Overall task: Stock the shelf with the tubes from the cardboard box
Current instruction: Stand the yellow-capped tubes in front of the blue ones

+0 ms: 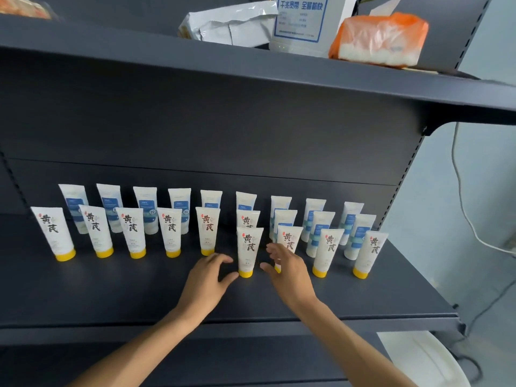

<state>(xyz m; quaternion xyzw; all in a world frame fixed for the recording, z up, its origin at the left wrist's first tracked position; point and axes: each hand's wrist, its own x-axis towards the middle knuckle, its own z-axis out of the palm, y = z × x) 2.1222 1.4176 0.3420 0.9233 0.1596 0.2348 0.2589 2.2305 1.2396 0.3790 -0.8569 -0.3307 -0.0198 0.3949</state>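
Observation:
A white tube with a yellow cap (247, 251) stands cap-down on the dark shelf (111, 291), a little forward of the other tubes. My left hand (208, 277) is just left of it, thumb tip touching the yellow cap, fingers loosely spread. My right hand (287, 270) hovers just right of it, fingers relaxed, not touching it. Several matching yellow-capped tubes (134, 233) stand in a front row, and several blue-labelled tubes (145, 209) stand behind. No cardboard box is in view.
The upper shelf (251, 71) overhangs above, carrying a white bag (231, 23), a white box with blue print (301, 23) and an orange-and-white packet (379, 40). A white cable (463, 202) hangs at the right. A white object (424, 361) lies below right.

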